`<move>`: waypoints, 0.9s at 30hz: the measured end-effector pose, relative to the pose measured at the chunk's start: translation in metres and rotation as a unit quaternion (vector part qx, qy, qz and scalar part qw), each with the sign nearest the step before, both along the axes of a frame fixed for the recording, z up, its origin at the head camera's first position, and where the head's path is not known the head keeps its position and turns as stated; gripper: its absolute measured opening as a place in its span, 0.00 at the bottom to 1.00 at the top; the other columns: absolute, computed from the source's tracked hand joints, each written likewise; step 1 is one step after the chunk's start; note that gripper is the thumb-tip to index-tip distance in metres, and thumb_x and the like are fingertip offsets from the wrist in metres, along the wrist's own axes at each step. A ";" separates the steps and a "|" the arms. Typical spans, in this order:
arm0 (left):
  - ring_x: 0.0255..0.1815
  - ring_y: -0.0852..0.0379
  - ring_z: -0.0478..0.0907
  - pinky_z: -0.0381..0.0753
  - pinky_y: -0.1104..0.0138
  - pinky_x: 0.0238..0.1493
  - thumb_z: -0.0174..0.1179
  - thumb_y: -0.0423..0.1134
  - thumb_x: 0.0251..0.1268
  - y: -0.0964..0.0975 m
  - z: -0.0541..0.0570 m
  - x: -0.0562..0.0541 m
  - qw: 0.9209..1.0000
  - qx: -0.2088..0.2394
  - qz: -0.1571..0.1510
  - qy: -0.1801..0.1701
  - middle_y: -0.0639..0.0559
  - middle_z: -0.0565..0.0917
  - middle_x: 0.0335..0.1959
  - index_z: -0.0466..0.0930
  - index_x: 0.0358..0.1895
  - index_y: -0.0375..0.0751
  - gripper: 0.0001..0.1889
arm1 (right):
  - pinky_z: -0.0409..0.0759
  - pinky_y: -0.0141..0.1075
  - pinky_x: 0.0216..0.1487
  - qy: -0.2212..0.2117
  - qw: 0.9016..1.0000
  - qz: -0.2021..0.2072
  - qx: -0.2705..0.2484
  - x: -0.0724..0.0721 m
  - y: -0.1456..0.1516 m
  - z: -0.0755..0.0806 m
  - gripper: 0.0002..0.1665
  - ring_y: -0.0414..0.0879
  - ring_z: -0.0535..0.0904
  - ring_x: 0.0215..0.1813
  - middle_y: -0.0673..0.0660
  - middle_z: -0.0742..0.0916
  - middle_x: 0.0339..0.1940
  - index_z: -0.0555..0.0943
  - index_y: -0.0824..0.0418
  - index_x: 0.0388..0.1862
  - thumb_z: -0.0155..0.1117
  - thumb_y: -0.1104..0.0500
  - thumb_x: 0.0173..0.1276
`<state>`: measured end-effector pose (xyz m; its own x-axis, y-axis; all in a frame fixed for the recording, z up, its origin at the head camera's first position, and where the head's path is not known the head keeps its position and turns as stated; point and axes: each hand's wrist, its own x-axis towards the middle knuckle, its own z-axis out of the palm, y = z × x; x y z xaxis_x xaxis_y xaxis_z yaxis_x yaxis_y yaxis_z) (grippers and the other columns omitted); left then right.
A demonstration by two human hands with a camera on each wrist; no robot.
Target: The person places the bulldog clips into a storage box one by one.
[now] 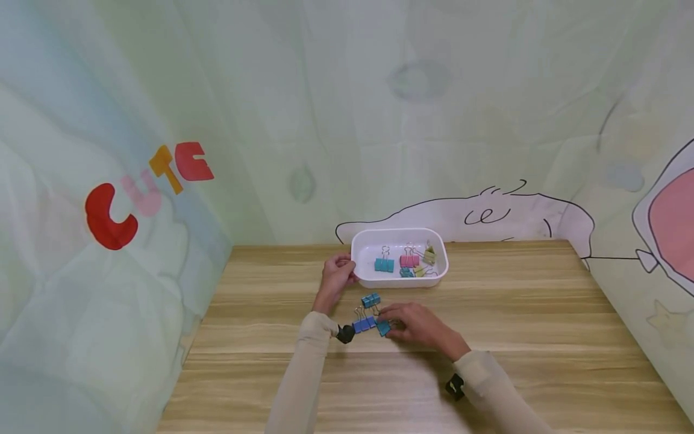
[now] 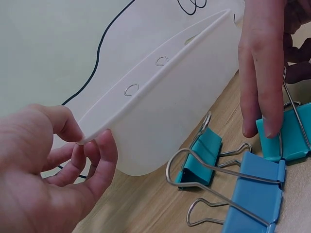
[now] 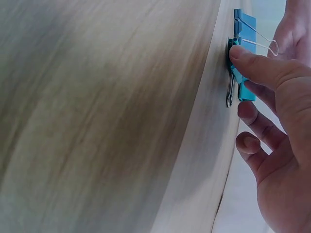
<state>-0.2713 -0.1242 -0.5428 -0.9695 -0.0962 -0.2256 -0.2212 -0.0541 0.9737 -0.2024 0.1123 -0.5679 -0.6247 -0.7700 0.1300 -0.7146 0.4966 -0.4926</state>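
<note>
My left hand [image 1: 336, 278] pinches the left end of a white plastic bin [image 1: 398, 284], thumb and fingers on its rim. Close in front of the bin, my right hand [image 1: 416, 324] holds a teal binder clip [image 1: 383, 328] between thumb and fingers, low over the tabletop. The right wrist view has the thumb [image 3: 257, 65] against this clip, its wire handle pointing down. Just left of it lies a blue binder clip [image 1: 364, 325] with its wire handles up. Another teal binder clip [image 2: 206, 153] lies between the blue one and the bin.
Inside the bin are a teal clip [image 1: 384, 265], a pink clip [image 1: 409, 261], an olive clip [image 1: 429, 255] and other small clips. The wood-grain table [image 1: 260, 374] meets a printed cloth backdrop [image 1: 282, 150] behind the bin. Black wrist cameras sit on both sleeves.
</note>
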 end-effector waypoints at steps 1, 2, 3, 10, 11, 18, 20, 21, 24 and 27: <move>0.34 0.53 0.79 0.89 0.64 0.39 0.57 0.28 0.70 0.000 0.000 0.000 1.000 0.000 0.000 0.001 0.31 0.79 0.52 0.74 0.63 0.25 0.20 | 0.81 0.47 0.65 0.001 1.000 0.001 -0.003 0.000 0.000 0.000 0.21 0.50 0.83 0.63 0.54 0.87 0.61 0.87 0.55 0.59 0.75 0.56 0.68; 0.33 0.53 0.79 0.88 0.65 0.38 0.57 0.28 0.70 0.000 0.000 0.000 1.000 -0.001 0.000 0.002 0.31 0.79 0.52 0.74 0.63 0.25 0.20 | 0.81 0.47 0.65 0.001 1.000 0.002 -0.005 0.000 0.000 0.000 0.21 0.50 0.83 0.62 0.54 0.87 0.61 0.87 0.55 0.59 0.75 0.56 0.68; 0.33 0.54 0.79 0.88 0.65 0.38 0.57 0.28 0.70 0.000 0.000 0.000 1.000 -0.002 0.000 0.002 0.31 0.79 0.52 0.74 0.62 0.25 0.20 | 0.81 0.47 0.65 0.002 1.000 0.002 -0.005 0.000 0.000 0.000 0.21 0.49 0.83 0.62 0.54 0.87 0.61 0.87 0.55 0.59 0.75 0.55 0.68; 0.32 0.54 0.80 0.88 0.66 0.37 0.57 0.29 0.70 0.001 0.002 0.002 1.000 -0.006 0.001 0.001 0.30 0.79 0.53 0.74 0.63 0.25 0.20 | 0.81 0.45 0.64 0.010 1.000 -0.004 -0.007 0.001 0.002 0.000 0.20 0.47 0.84 0.61 0.52 0.88 0.59 0.88 0.55 0.57 0.75 0.53 0.68; 0.32 0.54 0.80 0.88 0.65 0.38 0.57 0.29 0.71 0.001 0.003 0.001 1.000 -0.005 0.000 0.000 0.30 0.79 0.53 0.74 0.63 0.25 0.20 | 0.81 0.44 0.64 0.015 1.000 -0.004 -0.008 0.001 0.002 0.001 0.20 0.47 0.84 0.61 0.52 0.88 0.59 0.88 0.55 0.57 0.75 0.53 0.68; 0.33 0.53 0.80 0.89 0.64 0.39 0.56 0.28 0.71 0.001 0.003 0.001 1.000 -0.002 -0.002 -0.001 0.29 0.79 0.54 0.73 0.64 0.24 0.21 | 0.82 0.45 0.63 0.029 0.999 -0.014 -0.006 -0.001 0.005 0.006 0.19 0.48 0.84 0.60 0.53 0.88 0.58 0.88 0.55 0.56 0.76 0.55 0.67; 0.31 0.54 0.80 0.87 0.68 0.34 0.57 0.28 0.70 0.002 0.002 0.001 1.000 0.000 0.003 0.004 0.31 0.80 0.51 0.73 0.63 0.24 0.20 | 0.83 0.45 0.62 0.027 0.999 -0.017 -0.006 -0.002 0.006 0.010 0.19 0.48 0.84 0.59 0.53 0.88 0.58 0.88 0.56 0.56 0.76 0.55 0.67; 0.31 0.54 0.80 0.87 0.68 0.33 0.57 0.28 0.70 0.002 0.002 0.001 1.000 0.001 0.004 0.005 0.32 0.80 0.50 0.73 0.63 0.24 0.20 | 0.83 0.45 0.62 0.027 0.999 -0.020 -0.006 -0.002 0.007 0.011 0.19 0.48 0.84 0.59 0.53 0.88 0.58 0.88 0.56 0.56 0.76 0.56 0.66; 0.30 0.54 0.80 0.87 0.68 0.33 0.57 0.28 0.69 0.002 0.000 0.000 1.000 0.002 0.006 0.007 0.32 0.80 0.49 0.73 0.62 0.24 0.20 | 0.83 0.44 0.61 0.031 0.999 -0.023 -0.004 -0.004 0.008 0.015 0.19 0.48 0.85 0.58 0.53 0.88 0.57 0.88 0.56 0.55 0.76 0.56 0.66; 0.31 0.53 0.80 0.87 0.67 0.35 0.56 0.28 0.69 0.002 0.000 0.001 1.000 -0.001 0.005 0.005 0.30 0.79 0.51 0.74 0.62 0.24 0.20 | 0.83 0.43 0.61 0.031 0.999 -0.025 -0.001 -0.006 0.009 0.019 0.18 0.47 0.85 0.57 0.53 0.89 0.56 0.88 0.57 0.55 0.77 0.57 0.66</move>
<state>-0.2707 -0.1223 -0.5431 -0.9704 -0.1067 -0.2165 -0.2116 -0.0551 0.9758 -0.2086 0.1215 -0.5490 -0.6537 -0.7370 0.1718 -0.7178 0.5320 -0.4492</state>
